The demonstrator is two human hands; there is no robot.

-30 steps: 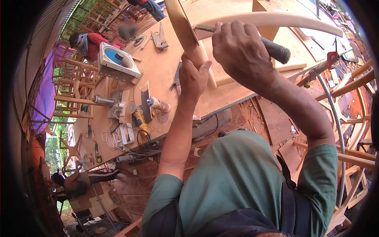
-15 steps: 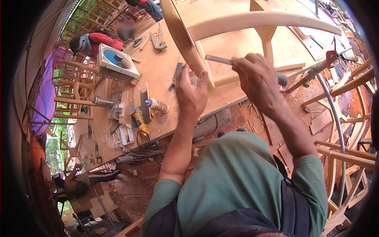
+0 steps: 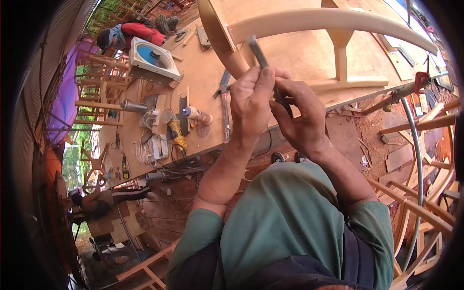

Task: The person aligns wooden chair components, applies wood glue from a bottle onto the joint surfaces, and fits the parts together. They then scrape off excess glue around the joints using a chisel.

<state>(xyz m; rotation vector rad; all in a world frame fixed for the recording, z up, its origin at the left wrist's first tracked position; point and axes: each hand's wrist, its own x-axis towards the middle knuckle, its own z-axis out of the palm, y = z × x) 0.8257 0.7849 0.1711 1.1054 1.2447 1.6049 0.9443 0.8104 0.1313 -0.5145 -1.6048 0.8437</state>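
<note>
Both hands are together in front of me at the bench edge, on a chisel (image 3: 259, 54) with a flat metal blade pointing up and away. My left hand (image 3: 251, 99) is closed, its thumb pressed on the blade's lower part. Closed about the dark handle end, my right hand (image 3: 304, 113) hides most of it. Just beyond the hands lies a wooden chair frame (image 3: 333, 21) with a long curved rail and a thick upright (image 3: 222, 41). A claw hammer (image 3: 225, 108) rests on the bench left of my left hand.
On the wooden bench (image 3: 203, 140) are a yellow power tool (image 3: 178, 133), a glue bottle (image 3: 198, 115) and a white-framed fan (image 3: 154, 60). A red clamp (image 3: 421, 82) grips the right edge. Chair frames (image 3: 411, 203) stand at right. A person in red (image 3: 140, 33) bends at far left.
My left hand has moved off the chair upright and onto the chisel. My right hand has come left and lower, and the chisel has turned from roughly level to pointing up.
</note>
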